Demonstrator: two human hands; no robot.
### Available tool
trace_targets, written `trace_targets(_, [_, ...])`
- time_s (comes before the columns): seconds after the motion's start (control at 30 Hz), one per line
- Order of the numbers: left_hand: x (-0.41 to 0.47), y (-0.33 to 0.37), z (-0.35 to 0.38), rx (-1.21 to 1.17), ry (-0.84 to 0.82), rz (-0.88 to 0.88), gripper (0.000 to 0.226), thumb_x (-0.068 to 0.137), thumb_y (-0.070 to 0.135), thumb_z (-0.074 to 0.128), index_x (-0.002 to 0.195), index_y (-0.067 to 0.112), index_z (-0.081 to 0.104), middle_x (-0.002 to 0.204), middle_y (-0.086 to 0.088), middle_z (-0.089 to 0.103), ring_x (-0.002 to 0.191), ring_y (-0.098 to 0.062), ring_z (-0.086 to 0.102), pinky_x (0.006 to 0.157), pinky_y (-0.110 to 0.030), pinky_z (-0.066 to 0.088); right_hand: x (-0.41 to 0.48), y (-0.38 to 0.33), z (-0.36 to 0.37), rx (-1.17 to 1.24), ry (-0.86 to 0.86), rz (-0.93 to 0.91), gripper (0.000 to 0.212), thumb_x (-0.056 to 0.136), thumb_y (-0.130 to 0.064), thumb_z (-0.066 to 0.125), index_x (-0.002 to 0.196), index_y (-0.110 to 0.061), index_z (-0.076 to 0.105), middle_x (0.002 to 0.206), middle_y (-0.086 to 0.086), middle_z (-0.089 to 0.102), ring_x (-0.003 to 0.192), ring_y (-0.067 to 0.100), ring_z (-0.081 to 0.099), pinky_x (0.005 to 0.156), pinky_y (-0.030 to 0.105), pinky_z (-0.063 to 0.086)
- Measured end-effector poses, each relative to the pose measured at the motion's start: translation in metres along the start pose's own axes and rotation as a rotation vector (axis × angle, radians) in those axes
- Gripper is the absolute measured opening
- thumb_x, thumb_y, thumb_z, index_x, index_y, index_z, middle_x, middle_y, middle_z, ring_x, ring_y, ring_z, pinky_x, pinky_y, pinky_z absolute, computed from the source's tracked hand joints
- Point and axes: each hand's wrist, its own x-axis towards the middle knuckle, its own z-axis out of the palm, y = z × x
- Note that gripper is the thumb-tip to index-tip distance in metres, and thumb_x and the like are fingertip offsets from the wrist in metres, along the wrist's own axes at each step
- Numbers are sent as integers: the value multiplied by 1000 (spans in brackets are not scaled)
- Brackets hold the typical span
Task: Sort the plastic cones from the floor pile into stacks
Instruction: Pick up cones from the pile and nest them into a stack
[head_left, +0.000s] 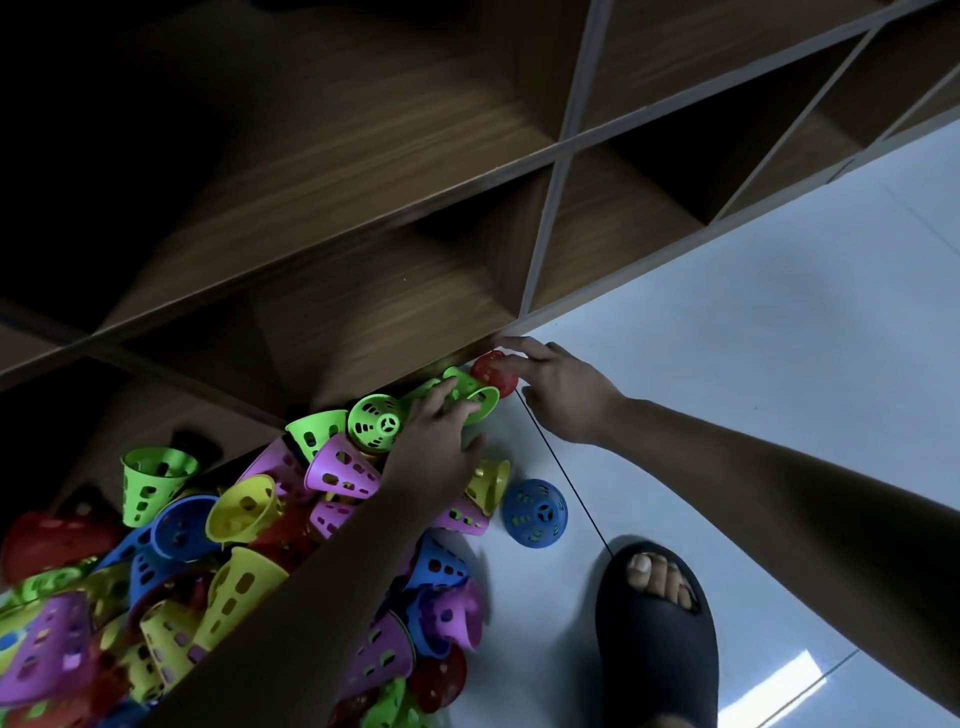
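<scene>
Wooden cubby shelf (363, 171) across top, compartments dark. Pale tiled floor (753, 338) fronting shelf. Black slide sandal (657, 654) on floor, well apart from shelf.

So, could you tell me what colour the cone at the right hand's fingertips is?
That cone is red, shown in the head view.
</scene>
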Motion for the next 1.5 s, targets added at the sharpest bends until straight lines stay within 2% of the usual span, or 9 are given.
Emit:
trace_targets(0.13, [-1, 0, 3, -22, -79, -43, 61, 107, 44, 55, 162, 22, 39, 176, -2, 12, 158, -29, 26, 116, -48, 40, 10, 4, 0, -48, -46, -44, 69, 91, -2, 55, 149, -39, 48, 160, -6, 40, 119, 31, 58, 97, 44, 57])
trace_targets(0.3, [-3, -3, 8, 11, -112, -69, 65, 106, 38, 54, 163, 17, 33, 176, -1, 12, 157, -25, 29, 114, -43, 42, 6, 4, 3, -180, -28, -13, 57, 83, -9, 66, 134, -34, 55, 127, -4, 53, 104, 28, 63, 78, 44, 60])
trace_targets(0.5, [-9, -1, 5, -51, 3, -87, 63, 102, 31, 63, 158, 9, 43, 161, -11, 43, 144, -28, 48, 113, -39, 45, -12, 10, 12, -118, 39, 42, 42, 82, -5, 66, 120, -20, 59, 105, 3, 59, 79, 36, 66, 61, 42, 56])
trace_targets(0.67, [-34, -1, -3, -178, 131, -86, 57, 96, 13, 69, 150, 16, 53, 137, -4, 59, 117, -21, 65, 101, -41, 59, -38, 6, 4, 117, 165, 185, 19, 92, -14, 67, 110, -17, 63, 97, 3, 62, 73, 30, 64, 65, 40, 55])
trace_targets(0.83, [-65, -2, -11, -242, 214, -79, 46, 97, 24, 74, 140, 31, 61, 119, 13, 62, 93, 10, 62, 78, -2, 47, -78, -21, -41, 351, 266, 262, 17, 93, -18, 75, 107, -24, 67, 93, -16, 66, 71, 10, 65, 66, 19, 47])
trace_targets(0.9, [-73, -2, -16, -256, 261, -51, 33, 100, 34, 70, 132, 28, 66, 116, 14, 67, 93, 15, 62, 76, 1, 46, -97, -33, -64, 522, 256, 331, 14, 94, -21, 77, 103, -29, 69, 89, -18, 69, 69, 12, 65, 65, 20, 50])
trace_targets(1.0, [-84, -1, -26, -251, 334, -77, 25, 103, 38, 65, 123, 26, 72, 111, 17, 67, 98, 17, 60, 79, -1, 45, -123, -52, -94, 728, 199, 365, 14, 94, -24, 77, 105, -30, 71, 97, -9, 74, 75, 22, 67, 72, 39, 58])
trace_targets(1.13, [-94, 4, -35, -259, 437, -80, 23, 102, 40, 62, 108, 22, 74, 98, 14, 67, 91, 3, 63, 74, -15, 49, -144, -73, -104, 516, 169, 218, 20, 90, -23, 81, 103, -33, 70, 92, -14, 67, 81, 16, 65, 71, 20, 51])
trace_targets(1.5, [-110, 51, -54, -834, 369, -177, 19, 103, 25, 64, 92, 21, 78, 79, -2, 70, 75, -12, 65, 68, -21, 52, -143, -76, -15, 311, 52, 110, 32, 86, -29, 71, 117, -32, 66, 103, -13, 53, 81, 10, 62, 70, 28, 53])
